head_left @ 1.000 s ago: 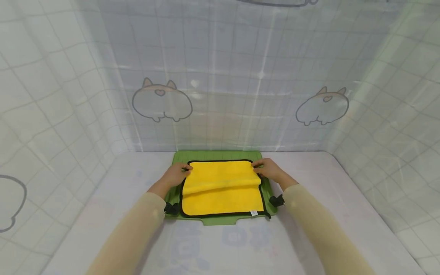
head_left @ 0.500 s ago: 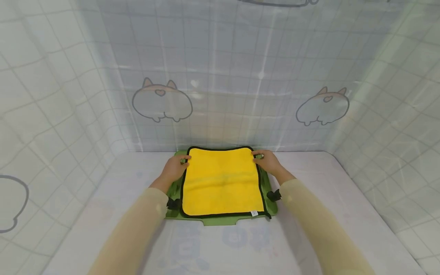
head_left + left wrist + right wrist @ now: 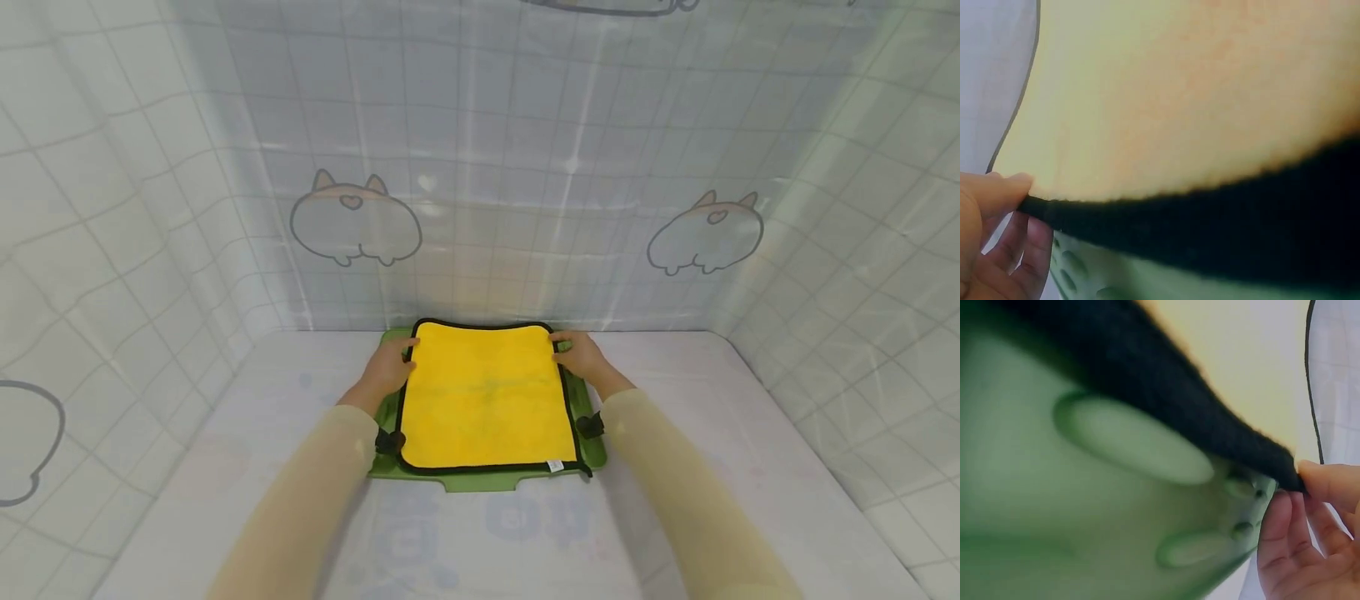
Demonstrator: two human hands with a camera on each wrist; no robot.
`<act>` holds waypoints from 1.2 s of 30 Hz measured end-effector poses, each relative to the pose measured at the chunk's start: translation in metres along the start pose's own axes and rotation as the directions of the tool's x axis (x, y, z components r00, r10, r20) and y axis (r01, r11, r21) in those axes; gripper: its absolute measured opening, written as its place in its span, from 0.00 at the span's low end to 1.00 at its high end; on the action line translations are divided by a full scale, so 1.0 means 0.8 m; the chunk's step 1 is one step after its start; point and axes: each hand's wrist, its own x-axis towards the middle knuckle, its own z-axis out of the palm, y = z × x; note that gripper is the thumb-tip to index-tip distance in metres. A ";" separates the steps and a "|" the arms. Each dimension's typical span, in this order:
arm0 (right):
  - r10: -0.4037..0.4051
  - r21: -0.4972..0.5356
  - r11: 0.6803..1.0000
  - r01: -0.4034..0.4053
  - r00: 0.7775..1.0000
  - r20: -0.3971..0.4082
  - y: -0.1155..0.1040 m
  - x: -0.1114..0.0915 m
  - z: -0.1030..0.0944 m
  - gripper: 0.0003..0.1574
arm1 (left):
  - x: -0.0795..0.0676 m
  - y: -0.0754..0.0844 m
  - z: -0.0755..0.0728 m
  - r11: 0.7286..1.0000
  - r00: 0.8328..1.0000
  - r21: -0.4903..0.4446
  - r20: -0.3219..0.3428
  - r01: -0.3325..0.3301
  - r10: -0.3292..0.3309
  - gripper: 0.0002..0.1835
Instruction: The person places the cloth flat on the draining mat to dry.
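A yellow cloth [image 3: 487,400] with a black border lies spread over a green plastic tray [image 3: 480,482], its far edge lifted a little. My left hand [image 3: 386,367] pinches the cloth's left border near the far corner. On the opposite side my right hand [image 3: 583,357] pinches the right border at about the same height. Both wrist views show the black border [image 3: 1116,219] between thumb and fingers. A small white label [image 3: 555,466] is at the near right corner. Most of the tray's inside is hidden under the cloth.
The tray rests on a white table [image 3: 300,517] with faint prints. A back wall [image 3: 480,208] covered in grid-patterned sheeting stands right behind the tray, with similar sheeting on both sides. Dark wrist straps [image 3: 590,426] sit by the tray's sides.
Both hands have drawn the cloth's far part away from me and up. The fold across its middle has flattened out, and the cloth now reaches the tray's far edge.
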 end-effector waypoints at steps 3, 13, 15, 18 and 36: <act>0.003 -0.028 1.000 -0.003 1.000 0.016 0.003 0.004 0.004 0.30 | 0.005 -0.004 0.004 1.000 1.000 0.001 0.019 0.016 -0.016 0.29; -0.001 -0.143 0.990 0.007 0.999 0.038 0.002 0.001 0.013 0.31 | 0.005 -0.008 0.011 0.998 0.998 0.023 0.037 0.050 -0.051 0.30; -0.003 -0.161 0.987 0.011 0.999 0.050 0.003 0.002 0.013 0.30 | 0.001 -0.004 0.012 0.999 0.998 0.029 0.045 0.040 -0.041 0.30; 0.006 -0.183 0.983 0.006 0.998 0.063 0.004 0.005 0.014 0.30 | -0.003 0.002 0.012 0.999 0.998 0.042 0.054 0.023 -0.026 0.31; 0.013 -0.188 0.982 -0.001 0.998 0.062 0.012 0.007 0.013 0.29 | 0.000 0.005 0.017 0.993 0.999 0.111 0.036 0.024 -0.028 0.34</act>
